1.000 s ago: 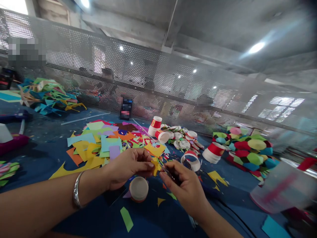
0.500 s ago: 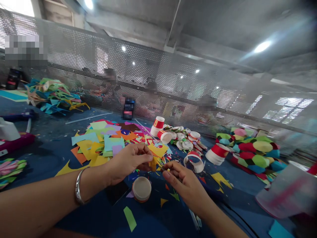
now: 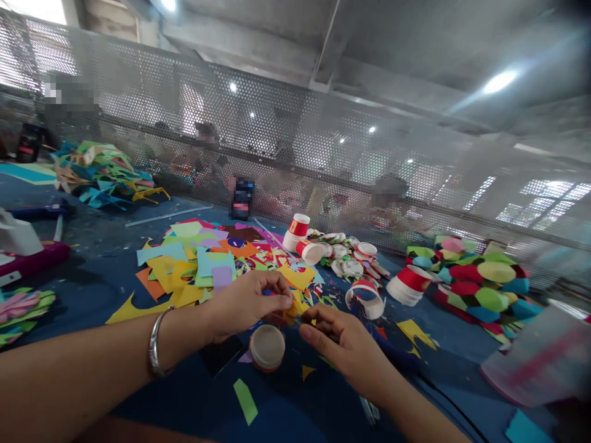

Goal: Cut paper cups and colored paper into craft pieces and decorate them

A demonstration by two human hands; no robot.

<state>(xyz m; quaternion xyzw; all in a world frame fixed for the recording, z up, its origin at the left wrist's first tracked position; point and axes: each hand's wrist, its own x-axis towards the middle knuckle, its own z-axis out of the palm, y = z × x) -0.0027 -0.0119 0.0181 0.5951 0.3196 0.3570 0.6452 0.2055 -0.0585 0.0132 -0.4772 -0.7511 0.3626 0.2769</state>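
My left hand [image 3: 247, 303], with a silver bangle [image 3: 156, 342] on the wrist, pinches a small yellow paper piece [image 3: 293, 309] between thumb and fingers. My right hand [image 3: 340, 344] is closed just to its right, fingertips meeting the same yellow piece; a thin dark tool, perhaps scissors, seems to lie in it but is mostly hidden. Directly below the left hand's fingers an upturned paper cup [image 3: 267, 347] rests on the blue tabletop [image 3: 92, 283].
Coloured paper scraps [image 3: 203, 261] are heaped behind my hands. Red-and-white paper cups [image 3: 298, 229] and cut cup bases lie beyond, a cup stack [image 3: 406, 284] and coloured paper discs [image 3: 475, 283] to the right. A perforated metal screen [image 3: 323, 147] backs the table. Blurred plastic container [image 3: 535, 357] at right.
Both hands have dropped slightly toward the cup and closed together on the yellow piece; the right hand's fingers have curled in. The view has shifted a little.
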